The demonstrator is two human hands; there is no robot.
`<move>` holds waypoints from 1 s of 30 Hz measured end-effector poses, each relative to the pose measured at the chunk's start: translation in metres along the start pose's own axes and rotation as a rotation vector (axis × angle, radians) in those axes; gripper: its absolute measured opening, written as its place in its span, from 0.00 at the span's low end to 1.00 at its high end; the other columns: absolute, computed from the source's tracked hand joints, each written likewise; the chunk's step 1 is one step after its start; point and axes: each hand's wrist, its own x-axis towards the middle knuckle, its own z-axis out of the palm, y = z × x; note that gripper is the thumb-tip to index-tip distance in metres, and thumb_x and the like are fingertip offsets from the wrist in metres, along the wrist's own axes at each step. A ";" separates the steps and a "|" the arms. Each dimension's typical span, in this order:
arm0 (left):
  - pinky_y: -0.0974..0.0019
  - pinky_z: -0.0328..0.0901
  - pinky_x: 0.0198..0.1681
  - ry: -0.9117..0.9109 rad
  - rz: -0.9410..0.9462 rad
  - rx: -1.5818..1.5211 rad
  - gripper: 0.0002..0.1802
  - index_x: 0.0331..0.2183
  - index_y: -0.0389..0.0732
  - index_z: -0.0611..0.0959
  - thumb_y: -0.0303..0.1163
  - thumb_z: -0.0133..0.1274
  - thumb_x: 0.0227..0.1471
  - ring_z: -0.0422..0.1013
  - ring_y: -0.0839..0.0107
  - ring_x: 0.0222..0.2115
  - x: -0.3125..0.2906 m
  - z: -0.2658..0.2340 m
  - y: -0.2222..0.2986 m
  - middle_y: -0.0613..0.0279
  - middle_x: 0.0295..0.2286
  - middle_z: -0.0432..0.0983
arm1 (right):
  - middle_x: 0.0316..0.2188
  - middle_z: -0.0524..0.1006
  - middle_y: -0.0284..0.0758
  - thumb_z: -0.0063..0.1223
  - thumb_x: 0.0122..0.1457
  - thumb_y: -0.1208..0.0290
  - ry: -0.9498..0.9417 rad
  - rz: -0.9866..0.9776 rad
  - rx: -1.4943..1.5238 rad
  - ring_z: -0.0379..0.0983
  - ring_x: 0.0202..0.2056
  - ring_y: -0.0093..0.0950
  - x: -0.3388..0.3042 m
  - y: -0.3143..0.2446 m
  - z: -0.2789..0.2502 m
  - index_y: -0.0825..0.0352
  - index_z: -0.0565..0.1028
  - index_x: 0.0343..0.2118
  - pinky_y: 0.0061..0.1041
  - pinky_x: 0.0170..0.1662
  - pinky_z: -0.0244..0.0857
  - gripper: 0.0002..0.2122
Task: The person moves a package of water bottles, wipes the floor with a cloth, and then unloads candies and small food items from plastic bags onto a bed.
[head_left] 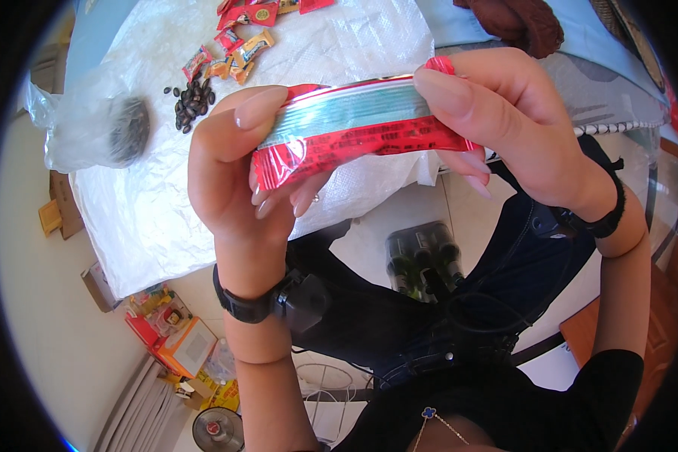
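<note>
Close in front of me I hold up a long red and light-blue snack wrapper [354, 124] with crimped ends. My left hand [237, 158] pinches its left end, thumb on top and fingers underneath. At the right end, my right hand [508, 113] grips it between thumb and fingers. The packet lies nearly level, its right end slightly higher. Whether it has been torn, and what it contains, I cannot tell. Behind my left hand, a small heap of dark seeds [192, 102] lies on white plastic sheeting [354, 38], near several small red and gold wrapped candies [233, 56].
A clear plastic bag with dark contents [128, 132] sits at the left of the sheeting. Brown cloth [523, 26] lies at the far right. Below the table, green bottles [426, 260] stand on the floor between my legs, and boxes [184, 346] sit at lower left.
</note>
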 end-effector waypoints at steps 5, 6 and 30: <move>0.76 0.63 0.16 0.029 0.069 0.111 0.09 0.32 0.32 0.65 0.19 0.43 0.43 0.66 0.68 0.21 0.002 -0.004 -0.001 0.46 0.32 0.66 | 0.10 0.63 0.31 0.31 0.59 0.60 -0.008 -0.013 0.002 0.57 0.11 0.16 0.001 -0.001 0.003 0.68 0.63 0.16 0.14 0.15 0.52 0.19; 0.76 0.63 0.16 0.032 0.079 0.126 0.09 0.32 0.32 0.65 0.19 0.43 0.43 0.65 0.68 0.21 0.003 -0.004 -0.002 0.46 0.32 0.66 | 0.10 0.63 0.31 0.30 0.59 0.60 -0.005 -0.020 -0.004 0.58 0.11 0.16 0.000 -0.001 0.002 0.68 0.63 0.16 0.14 0.15 0.52 0.20; 0.76 0.58 0.12 -0.035 0.133 0.136 0.07 0.30 0.30 0.67 0.21 0.38 0.46 0.61 0.72 0.14 -0.003 -0.001 0.001 0.47 0.30 0.66 | 0.09 0.64 0.30 0.30 0.60 0.61 -0.042 -0.011 -0.125 0.59 0.11 0.16 0.004 0.005 -0.002 0.70 0.64 0.18 0.13 0.16 0.53 0.19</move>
